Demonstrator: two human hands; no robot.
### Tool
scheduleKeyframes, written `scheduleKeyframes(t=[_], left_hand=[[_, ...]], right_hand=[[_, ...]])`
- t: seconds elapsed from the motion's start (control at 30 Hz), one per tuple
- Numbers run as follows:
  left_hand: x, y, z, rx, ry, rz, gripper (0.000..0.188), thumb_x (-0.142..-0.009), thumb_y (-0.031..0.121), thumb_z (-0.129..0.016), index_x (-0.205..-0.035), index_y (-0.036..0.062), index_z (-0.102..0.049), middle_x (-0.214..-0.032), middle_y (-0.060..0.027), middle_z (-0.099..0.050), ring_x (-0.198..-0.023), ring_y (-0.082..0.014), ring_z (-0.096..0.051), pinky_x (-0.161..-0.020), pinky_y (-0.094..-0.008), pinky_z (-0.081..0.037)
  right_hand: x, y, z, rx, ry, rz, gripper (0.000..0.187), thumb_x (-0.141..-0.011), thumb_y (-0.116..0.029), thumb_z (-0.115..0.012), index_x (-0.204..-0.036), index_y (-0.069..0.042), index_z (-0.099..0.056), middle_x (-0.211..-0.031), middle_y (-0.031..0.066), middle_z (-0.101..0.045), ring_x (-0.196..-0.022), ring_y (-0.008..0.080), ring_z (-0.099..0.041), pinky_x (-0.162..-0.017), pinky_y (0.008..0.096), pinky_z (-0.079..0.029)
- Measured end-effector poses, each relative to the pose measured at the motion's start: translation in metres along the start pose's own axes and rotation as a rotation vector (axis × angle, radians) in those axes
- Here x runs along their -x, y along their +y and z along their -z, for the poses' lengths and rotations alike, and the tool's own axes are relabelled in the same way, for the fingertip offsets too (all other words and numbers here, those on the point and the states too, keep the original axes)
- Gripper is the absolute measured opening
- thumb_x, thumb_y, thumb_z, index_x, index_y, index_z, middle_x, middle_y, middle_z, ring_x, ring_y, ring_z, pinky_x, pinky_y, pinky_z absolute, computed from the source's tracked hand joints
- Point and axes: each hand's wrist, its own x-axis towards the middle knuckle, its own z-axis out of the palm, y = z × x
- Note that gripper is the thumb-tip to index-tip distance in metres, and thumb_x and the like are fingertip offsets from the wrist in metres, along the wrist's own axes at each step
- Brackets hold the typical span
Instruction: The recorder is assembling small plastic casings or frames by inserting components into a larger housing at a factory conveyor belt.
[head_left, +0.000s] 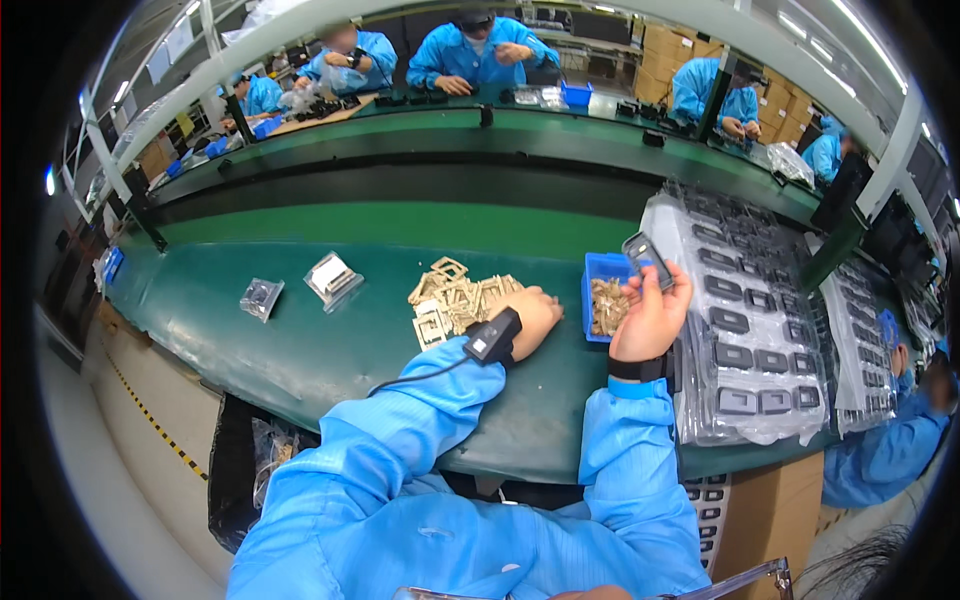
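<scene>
My right hand is raised over the right side of a small blue bin. Its thumb and fingers grip a dark grey plastic housing, rectangular with rounded corners. Small tan pieces lie inside the bin. To the left, my left hand rests back upward at the right edge of a pile of flat tan frames. Its fingers are curled downward, and whatever they pinch is hidden from view.
Plastic-covered trays of dark housings stand at the right. Two clear bags, one with dark parts and one with pale parts, lie on the green table. Co-workers in blue sit across a far bench; another person is at right.
</scene>
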Motion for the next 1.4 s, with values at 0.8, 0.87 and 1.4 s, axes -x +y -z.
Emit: scheduleKeyframes(t=[0.8, 0.87, 1.4], left_hand=[[0.053, 0.016, 0.079, 0.815, 0.56, -0.095, 0.042, -0.089, 0.005, -0.065, -0.131, 0.0059, -0.06, -0.114, -0.0121, -0.062, -0.096, -0.0206, -0.064, -0.077, -0.0317, -0.054], [0.066, 0.005, 0.071, 0.745, 0.619, -0.151, 0.035, -0.087, 0.004, -0.067, -0.123, 0.0046, -0.066, -0.104, -0.0116, -0.065, -0.092, -0.0224, -0.065, -0.077, -0.0336, -0.053], [0.073, -0.002, 0.042, 1.244, 0.721, 0.295, 0.012, -0.093, 0.011, -0.065, -0.1, 0.0006, -0.066, -0.092, -0.0066, -0.065, -0.083, -0.0133, -0.063, -0.071, -0.0259, -0.052]], right_hand=[[0.051, 0.005, -0.014, 0.246, -0.822, -0.22, 0.032, -0.088, 0.007, -0.058, -0.115, -0.005, -0.043, -0.102, 0.0072, -0.066, -0.095, 0.0094, -0.062, -0.078, 0.0211, -0.047], [0.064, 0.006, -0.018, 0.317, -0.931, -0.175, 0.029, -0.087, 0.007, -0.059, -0.108, -0.006, -0.043, -0.101, 0.0084, -0.066, -0.1, 0.0116, -0.063, -0.078, 0.0217, -0.047], [0.064, 0.012, -0.019, 0.246, -0.584, -0.525, 0.024, -0.099, -0.017, -0.058, -0.112, 0.002, -0.06, -0.099, 0.0156, -0.07, -0.074, 0.0209, -0.071, -0.061, 0.024, -0.058]])
